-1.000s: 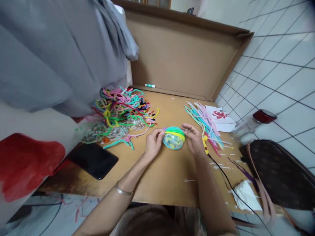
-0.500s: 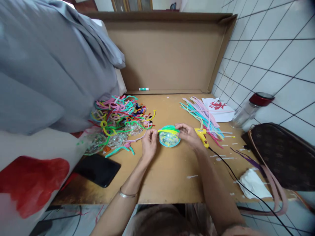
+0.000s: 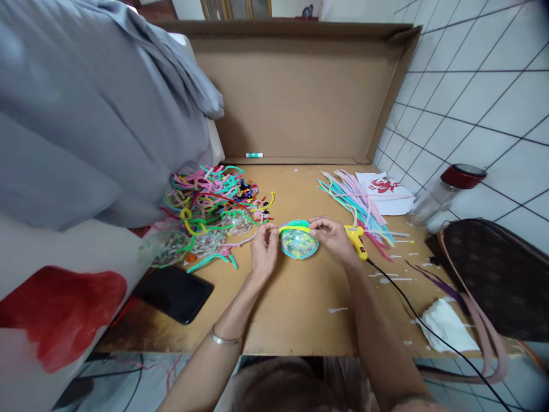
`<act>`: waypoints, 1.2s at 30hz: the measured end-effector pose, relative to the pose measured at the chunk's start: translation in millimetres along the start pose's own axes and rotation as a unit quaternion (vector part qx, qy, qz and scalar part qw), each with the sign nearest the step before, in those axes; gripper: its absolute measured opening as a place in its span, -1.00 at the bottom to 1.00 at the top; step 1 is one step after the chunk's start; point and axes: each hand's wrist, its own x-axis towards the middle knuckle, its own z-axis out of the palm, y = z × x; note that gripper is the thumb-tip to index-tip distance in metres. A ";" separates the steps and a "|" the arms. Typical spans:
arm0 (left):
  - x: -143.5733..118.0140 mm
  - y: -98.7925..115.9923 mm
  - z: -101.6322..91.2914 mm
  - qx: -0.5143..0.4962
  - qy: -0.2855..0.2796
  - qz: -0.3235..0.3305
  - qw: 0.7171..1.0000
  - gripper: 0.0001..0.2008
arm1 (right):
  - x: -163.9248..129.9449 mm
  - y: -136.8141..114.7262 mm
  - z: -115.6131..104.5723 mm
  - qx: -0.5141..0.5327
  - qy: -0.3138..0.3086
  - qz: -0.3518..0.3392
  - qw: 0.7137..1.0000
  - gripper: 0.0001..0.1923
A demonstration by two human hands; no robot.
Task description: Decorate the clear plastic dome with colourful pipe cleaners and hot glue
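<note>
We saw a grey cloth (image 3: pixel 86 109) filling the far left of the scene, draped over the left side of a wooden table (image 3: pixel 291 303). An open cardboard box (image 3: pixel 300 97) stood at the far end of the table, with a small green-and-white marker (image 3: pixel 254 155) lying at its foot. A dark brown handbag (image 3: pixel 493 274) sat at the near right, its strap trailing off the table edge. A loose heap of coloured pipe cleaners (image 3: pixel 210 200) lay on the left, and a straighter bundle of pipe cleaners (image 3: pixel 355 200) lay on the right, just beside a white paper with a red design (image 3: pixel 386 191). A black phone (image 3: pixel 174 293) rested at the near left. A clear jar with a red lid (image 3: pixel 446 191) lay against the tiled wall on the right. A crumpled white tissue (image 3: pixel 446 332) sat near the handbag. A yellow glue gun (image 3: pixel 355 240) lay just right of our right hand (image 3: pixel 334 237), its black cord running toward the near edge.

In the middle of the table sat a clear plastic dome (image 3: pixel 299 241) with coloured bits inside. Our left hand (image 3: pixel 263 252) and right hand flanked it, fingertips pinched on the two ends of a yellow pipe cleaner (image 3: pixel 295 229) stretched across the dome's top.
</note>
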 end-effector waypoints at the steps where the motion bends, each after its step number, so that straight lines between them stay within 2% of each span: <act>1: 0.0 -0.8 0.2 0.002 -0.002 0.004 1.000 -0.81 | -0.1 -0.1 0.4 -0.006 0.000 -0.006 1.000 -0.83; 5: 0.0 -1.5 0.8 0.035 -0.003 0.029 0.999 -0.84 | -1.1 -2.3 2.3 -0.030 -0.008 -0.041 0.999 -0.84; 8: -0.8 -0.2 0.5 0.080 0.008 0.075 0.994 -0.84 | -1.6 -4.9 3.2 -0.070 -0.024 -0.063 0.995 -0.84; 12: -3.4 0.4 -0.2 0.157 -0.003 0.173 0.972 -0.79 | -2.2 -7.1 3.9 -0.084 -0.019 -0.076 0.993 -0.82; 15: -6.0 1.5 -0.3 0.211 -0.017 0.211 0.954 -0.75 | -2.3 -7.6 3.9 -0.076 -0.007 -0.071 0.995 -0.82; 21: -9.4 8.2 0.0 0.256 -0.029 0.215 0.942 -0.79 | -2.2 -9.8 5.2 -0.072 0.004 -0.054 0.996 -0.87; 29: -8.6 10.6 1.7 0.148 -0.015 0.198 0.969 -0.80 | -2.7 -12.1 10.9 -0.072 0.037 -0.038 0.996 -0.84; 36: -7.6 5.9 4.6 0.154 0.001 0.176 0.972 -0.82 | -3.2 -10.1 16.6 -0.090 0.056 -0.035 0.994 -0.84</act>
